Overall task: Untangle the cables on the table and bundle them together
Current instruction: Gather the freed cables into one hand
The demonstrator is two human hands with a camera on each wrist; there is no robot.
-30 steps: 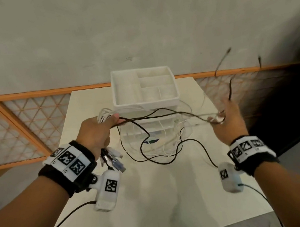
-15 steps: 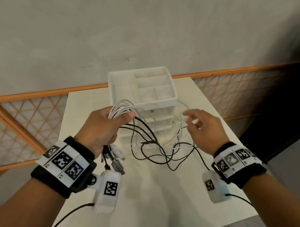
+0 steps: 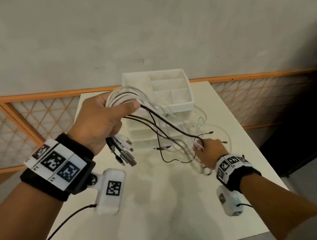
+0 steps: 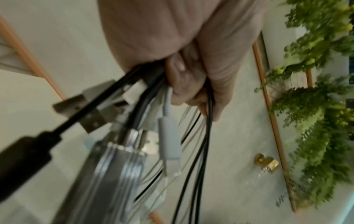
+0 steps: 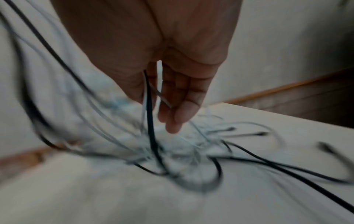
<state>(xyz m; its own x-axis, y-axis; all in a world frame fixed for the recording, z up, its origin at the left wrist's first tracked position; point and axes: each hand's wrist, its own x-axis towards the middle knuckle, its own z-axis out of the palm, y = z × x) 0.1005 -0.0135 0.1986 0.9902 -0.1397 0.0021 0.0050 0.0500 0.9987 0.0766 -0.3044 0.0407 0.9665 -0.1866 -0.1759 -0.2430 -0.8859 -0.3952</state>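
My left hand is raised above the white table, left of the organizer, and grips a looped bundle of white and black cables. Their plugs hang below my fist; in the left wrist view the USB plugs dangle under my curled fingers. From the bundle, black and white strands slope down to my right hand, low over the loose tangle on the table. In the blurred right wrist view a black cable and a white one run up between thumb and fingers.
A white drawer organizer with open top compartments stands at the back of the table, right behind the cables. An orange lattice railing runs behind. The table's right edge is close to my right wrist.
My left hand has lifted the bundle higher, toward the organizer. My right hand let go of the stretched black cable, came down from the upper right, and now has strands at the tangle.
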